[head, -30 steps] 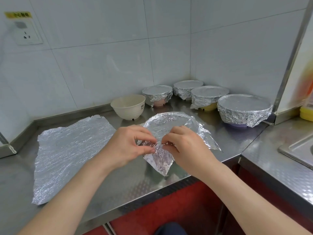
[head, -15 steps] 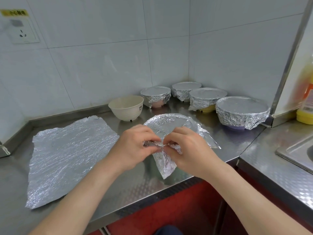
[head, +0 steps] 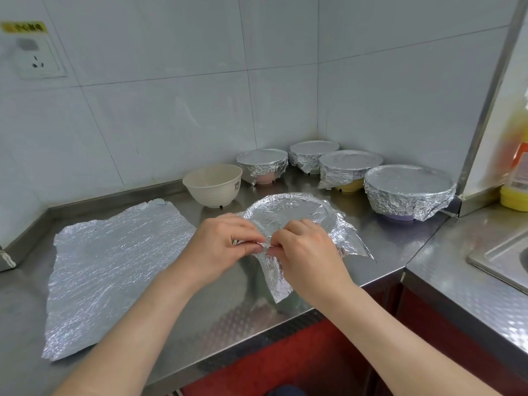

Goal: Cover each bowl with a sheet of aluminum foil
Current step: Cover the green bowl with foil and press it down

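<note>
A foil sheet (head: pixel 297 215) lies draped over a bowl near the counter's front edge; the bowl itself is hidden under it. My left hand (head: pixel 220 244) and my right hand (head: pixel 305 252) pinch the foil's near edge together at the bowl's rim, fingertips almost touching. A loose foil corner hangs down below my right hand. An uncovered cream bowl (head: pixel 213 184) stands behind. A spare flat foil sheet (head: pixel 111 270) lies on the counter to the left.
Several foil-covered bowls (head: pixel 408 190) stand in the back right corner of the steel counter (head: pixel 385 241). A sink (head: pixel 503 258) is at the right, with a yellow bottle (head: pixel 517 172) beside it. A wall socket (head: pixel 34 55) is upper left.
Both hands have stayed at the near rim, folding the foil edge tighter; the hanging corner has shifted slightly. The camera view has dipped a little.
</note>
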Available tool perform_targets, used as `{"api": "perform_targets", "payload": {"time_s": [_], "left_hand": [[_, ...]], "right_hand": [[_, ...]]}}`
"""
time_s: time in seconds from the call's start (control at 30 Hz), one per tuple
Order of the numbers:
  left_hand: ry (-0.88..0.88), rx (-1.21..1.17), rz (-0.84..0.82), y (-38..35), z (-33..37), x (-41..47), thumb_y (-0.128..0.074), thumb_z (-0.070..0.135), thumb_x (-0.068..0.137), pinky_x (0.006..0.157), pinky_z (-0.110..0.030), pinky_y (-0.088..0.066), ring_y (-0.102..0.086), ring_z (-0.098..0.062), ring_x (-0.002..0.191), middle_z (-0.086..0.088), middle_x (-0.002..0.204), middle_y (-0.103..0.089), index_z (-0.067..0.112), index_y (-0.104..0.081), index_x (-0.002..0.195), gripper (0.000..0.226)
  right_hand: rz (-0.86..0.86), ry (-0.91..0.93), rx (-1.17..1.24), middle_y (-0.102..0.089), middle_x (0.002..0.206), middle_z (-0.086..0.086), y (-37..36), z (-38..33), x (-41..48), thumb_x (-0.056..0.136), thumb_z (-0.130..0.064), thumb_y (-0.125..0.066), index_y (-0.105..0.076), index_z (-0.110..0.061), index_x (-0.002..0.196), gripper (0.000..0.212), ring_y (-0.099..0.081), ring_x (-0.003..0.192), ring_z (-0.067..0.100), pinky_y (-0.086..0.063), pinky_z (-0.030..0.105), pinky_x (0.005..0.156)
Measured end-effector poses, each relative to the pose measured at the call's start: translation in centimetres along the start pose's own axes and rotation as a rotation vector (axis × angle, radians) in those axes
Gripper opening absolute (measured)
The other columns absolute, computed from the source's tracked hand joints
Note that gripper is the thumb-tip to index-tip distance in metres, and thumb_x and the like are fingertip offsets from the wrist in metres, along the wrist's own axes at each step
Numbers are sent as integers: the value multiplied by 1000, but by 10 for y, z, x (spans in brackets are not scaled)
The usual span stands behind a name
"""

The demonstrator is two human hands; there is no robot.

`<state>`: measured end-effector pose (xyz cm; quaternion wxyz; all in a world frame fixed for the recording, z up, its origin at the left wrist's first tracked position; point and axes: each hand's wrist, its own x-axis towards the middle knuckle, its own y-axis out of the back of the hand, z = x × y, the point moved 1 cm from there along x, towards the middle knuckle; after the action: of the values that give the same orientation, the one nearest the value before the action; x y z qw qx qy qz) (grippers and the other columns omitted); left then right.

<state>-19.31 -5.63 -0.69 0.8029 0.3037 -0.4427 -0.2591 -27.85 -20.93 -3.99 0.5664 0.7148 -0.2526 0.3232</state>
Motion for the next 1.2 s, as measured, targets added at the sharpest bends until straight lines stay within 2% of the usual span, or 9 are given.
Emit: {"api": "perform_targets", "payload": {"time_s": [0.13, 0.23, 0.4, 0.5, 0.6, 0.77, 0.97, 1.07, 1.2], "left_hand": [[-130, 151, 21, -7, 1, -3, -72, 24, 80, 77, -26, -46, -57, -6, 82, 12, 84, -68, 16, -75, 85, 10], [-190, 192, 25, -7, 7, -9, -65, 29, 86, 76, -25, -46, -55, -8, 81, 10, 85, -66, 15, -71, 87, 15], [-47, 25, -4, 5, 18, -20, -69, 38, 85, 80, -17, -46, -61, -1, 89, 16, 90, -68, 20, -76, 91, 21], [64, -85, -22, 14, 19, -23, -67, 27, 84, 83, -9, -43, -63, 0, 95, 16, 96, -71, 19, -78, 95, 17], [113, -113, -29, 14, 17, -25, -76, 17, 78, 85, -10, -44, -65, -1, 94, 16, 92, -72, 21, -79, 91, 14], [77, -94, -11, 5, 19, -21, -83, 19, 71, 79, -17, -47, -64, -3, 85, 16, 89, -69, 21, -79, 81, 11], [-188, 177, 30, -5, 17, -18, -72, 18, 79, 72, -28, -48, -58, -10, 76, 10, 77, -65, 13, -71, 77, 5], [-187, 183, 35, -2, 13, -18, -71, 16, 79, 72, -29, -48, -60, -12, 77, 11, 78, -66, 13, -72, 77, 4], [-116, 168, 26, 11, 8, -19, -71, 17, 78, 81, -23, -49, -62, -5, 86, 12, 88, -70, 16, -77, 84, 9]], "right_hand": [[4, 30, 38, -56, 64, 0, 3, 5, 0, 68, -16, -85, -67, -13, 68, 18, -53, 58, 25, -45, 29, 55], [32, 48, 87, -58, 65, -1, 10, 4, -2, 71, -21, -75, -69, -14, 70, 10, -54, 59, 23, -36, 24, 59], [7, 64, 203, -60, 71, -4, 22, 4, -9, 74, -25, -70, -71, -14, 75, 11, -55, 66, 21, -42, 27, 60], [-34, 32, 247, -60, 76, -6, 28, 9, -12, 77, -26, -70, -71, -16, 78, 10, -53, 73, 18, -44, 27, 62], [-61, -1, 229, -59, 78, -6, 31, 14, -16, 77, -27, -73, -71, -19, 79, 9, -55, 75, 19, -45, 28, 62], [-56, -9, 198, -60, 74, -4, 27, 15, -18, 75, -23, -69, -70, -15, 75, 8, -47, 76, 11, -28, 17, 64], [-50, -47, 206, -61, 72, -5, 26, 11, -16, 74, -23, -68, -71, -15, 73, 8, -57, 71, 19, -38, 21, 62], [-35, -71, 236, -61, 71, -7, 26, 5, -15, 74, -24, -73, -72, -17, 72, 7, -58, 70, 18, -39, 20, 62], [-88, -58, 206, -61, 76, -7, 32, -5, -16, 79, -33, -76, -74, -20, 82, 13, -59, 74, 18, -48, 28, 63]]}}
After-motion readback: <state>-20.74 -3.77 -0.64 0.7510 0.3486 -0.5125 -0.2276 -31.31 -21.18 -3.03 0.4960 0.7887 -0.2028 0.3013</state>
